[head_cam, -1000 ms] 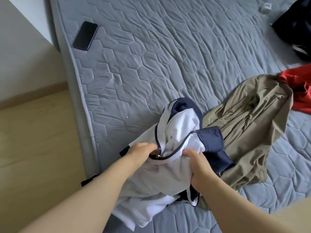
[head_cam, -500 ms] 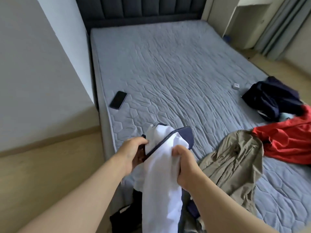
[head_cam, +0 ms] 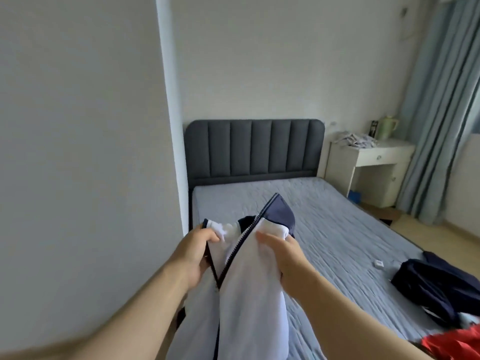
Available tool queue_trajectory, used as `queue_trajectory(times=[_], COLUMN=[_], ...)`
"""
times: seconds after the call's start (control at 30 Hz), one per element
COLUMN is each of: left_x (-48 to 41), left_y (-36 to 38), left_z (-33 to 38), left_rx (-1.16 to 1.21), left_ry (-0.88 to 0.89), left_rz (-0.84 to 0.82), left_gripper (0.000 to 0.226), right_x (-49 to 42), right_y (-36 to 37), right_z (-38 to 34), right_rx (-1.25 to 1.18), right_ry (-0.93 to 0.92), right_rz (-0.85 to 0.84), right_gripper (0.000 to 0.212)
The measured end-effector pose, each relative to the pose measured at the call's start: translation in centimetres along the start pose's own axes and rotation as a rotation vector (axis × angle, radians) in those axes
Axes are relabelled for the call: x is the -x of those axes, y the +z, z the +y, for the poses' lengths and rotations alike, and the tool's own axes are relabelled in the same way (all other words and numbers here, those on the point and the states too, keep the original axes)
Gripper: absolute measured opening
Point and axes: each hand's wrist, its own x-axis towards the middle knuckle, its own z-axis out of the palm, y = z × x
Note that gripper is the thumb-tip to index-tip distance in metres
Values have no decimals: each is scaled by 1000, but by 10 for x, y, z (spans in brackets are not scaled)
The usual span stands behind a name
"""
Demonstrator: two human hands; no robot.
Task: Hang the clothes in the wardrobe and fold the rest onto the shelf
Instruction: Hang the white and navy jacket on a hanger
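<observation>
A white zip jacket with a navy collar and dark zipper hangs in the air in front of me, above the near end of the bed. My left hand grips its left front edge near the collar. My right hand grips the right front edge, beside the open zipper. The jacket's lower part drops out of the frame at the bottom. On the bed at the right lie a dark navy garment and a red garment. No wardrobe or shelf shows.
The bed has a grey quilted cover and a dark padded headboard. A white wall stands close on the left. At the back right are a white desk and blue curtains. A small white object lies on the bed.
Both hands have lifted the jacket off the bed to chest height. My view has tilted up from the mattress to the headboard and far wall; the phone and khaki garment have left the view.
</observation>
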Motion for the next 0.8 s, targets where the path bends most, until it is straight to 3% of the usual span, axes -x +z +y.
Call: queue_trajectory(times=[0.13, 0.33, 0.4, 0.47, 0.5, 0.63, 0.7, 0.8], left_x=[46, 104, 120, 137, 149, 184, 198, 219], left_y=[-3, -7, -15, -29, -35, -62, -81, -114], left_z=[50, 91, 99, 108, 113, 129, 134, 142], left_rx=[127, 249, 222, 203, 181, -25, -242, -705], left_ry=[100, 130, 220, 306, 333, 230, 168, 95], left_rz=[46, 247, 348, 437, 440, 441, 571, 787], left_gripper=[17, 20, 31, 55, 55, 22, 12, 25], right_x=[22, 58, 66, 75, 80, 90, 98, 111], right_y=[27, 45, 52, 63, 70, 101, 123, 158], right_z=[-60, -112, -116, -115, -114, -112, -112, -109], right_rx=[9, -151, -161, -145, -139, -150, -140, -120], right_ry=[-62, -93, -77, -55, -48, -52, -44, -13], right_rz=[-92, -283, -322, -352, -363, -432, -503, -595], right_gripper=[11, 19, 18, 18, 19, 24, 25, 20])
